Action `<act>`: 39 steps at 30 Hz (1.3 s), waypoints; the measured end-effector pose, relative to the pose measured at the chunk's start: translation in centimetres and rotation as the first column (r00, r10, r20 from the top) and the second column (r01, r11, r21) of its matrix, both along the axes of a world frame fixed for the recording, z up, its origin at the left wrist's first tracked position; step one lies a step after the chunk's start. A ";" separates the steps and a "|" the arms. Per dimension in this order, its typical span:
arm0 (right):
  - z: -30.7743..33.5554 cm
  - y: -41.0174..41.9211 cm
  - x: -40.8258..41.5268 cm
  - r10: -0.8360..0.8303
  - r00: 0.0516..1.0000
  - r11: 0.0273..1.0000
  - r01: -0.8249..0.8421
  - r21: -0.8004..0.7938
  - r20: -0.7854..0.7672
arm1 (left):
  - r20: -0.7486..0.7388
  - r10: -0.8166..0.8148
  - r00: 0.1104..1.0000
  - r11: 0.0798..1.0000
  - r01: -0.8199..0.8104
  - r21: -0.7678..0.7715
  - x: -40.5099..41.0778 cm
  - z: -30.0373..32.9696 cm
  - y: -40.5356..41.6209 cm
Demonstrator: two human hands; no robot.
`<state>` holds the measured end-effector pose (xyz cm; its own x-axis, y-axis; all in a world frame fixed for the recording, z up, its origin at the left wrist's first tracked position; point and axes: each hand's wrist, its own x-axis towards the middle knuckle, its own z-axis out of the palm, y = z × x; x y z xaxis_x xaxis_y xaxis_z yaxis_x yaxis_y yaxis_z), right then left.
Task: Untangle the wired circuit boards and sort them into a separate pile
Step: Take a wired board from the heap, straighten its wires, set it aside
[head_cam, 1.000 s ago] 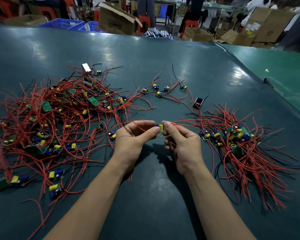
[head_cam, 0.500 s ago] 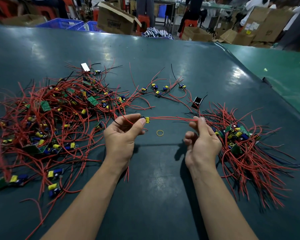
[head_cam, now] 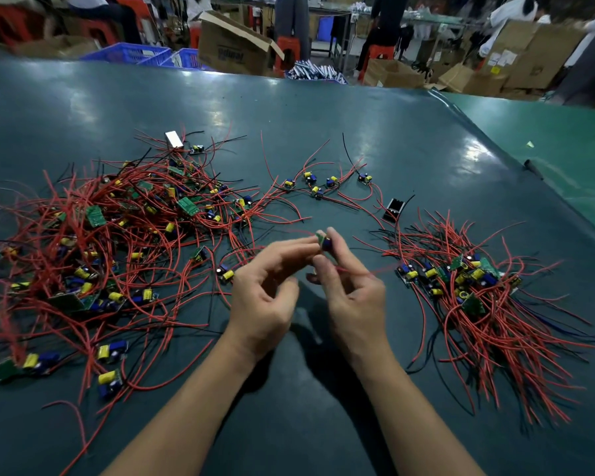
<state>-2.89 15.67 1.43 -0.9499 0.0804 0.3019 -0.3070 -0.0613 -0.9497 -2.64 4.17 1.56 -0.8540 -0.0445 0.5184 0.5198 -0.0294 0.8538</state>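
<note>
A big tangle of circuit boards with red wires (head_cam: 110, 242) covers the left of the dark green table (head_cam: 323, 139). A tidier sorted pile of wired boards (head_cam: 467, 286) lies at the right. Between them, above the table, my left hand (head_cam: 272, 290) and my right hand (head_cam: 351, 290) meet at the fingertips. Both pinch one small circuit board (head_cam: 324, 242) with a green face and a blue part. Its red wire (head_cam: 368, 271) trails to the right, blurred by motion.
Several loose small boards (head_cam: 318, 185) lie behind my hands. A black part (head_cam: 394, 208) sits near the right pile and a white block (head_cam: 174, 139) behind the left tangle. Cardboard boxes (head_cam: 234, 46) and blue crates (head_cam: 131, 53) stand past the far edge.
My hands were apart with the wire stretched between them. They have come together and now both pinch the board, raised a little farther from me. The yellow ring on the table is hidden.
</note>
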 end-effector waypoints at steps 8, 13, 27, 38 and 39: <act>1.6 1.0 -0.3 0.067 0.996 0.931 -0.040 -0.362 0.061 | 0.206 0.080 0.975 0.992 -0.098 0.079 -0.2 0.4 0.6; 1.6 0.3 0.1 0.290 0.954 0.868 -0.232 -0.438 0.070 | 0.411 -0.140 0.901 0.976 0.055 0.213 -0.7 0.7 0.3; 1.4 0.7 -0.3 0.113 0.930 0.936 0.019 -0.351 0.350 | 0.316 -0.098 0.944 0.979 0.034 0.202 -0.5 0.4 0.2; 1.2 1.2 -0.8 -0.046 0.950 0.923 0.159 -0.349 0.310 | 0.310 -0.032 0.950 0.982 -0.029 0.188 -0.6 0.4 0.2; 1.2 1.3 -0.9 -0.072 0.946 0.910 0.192 -0.368 0.317 | 0.319 -0.027 0.947 0.980 -0.038 0.198 -0.7 0.4 0.2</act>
<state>-3.76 17.02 2.59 -0.9621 0.2647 -0.0662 -0.0537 -0.4217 -0.9052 -3.29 4.36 1.96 -0.9722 -0.1236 0.1990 0.2219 -0.2132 0.9515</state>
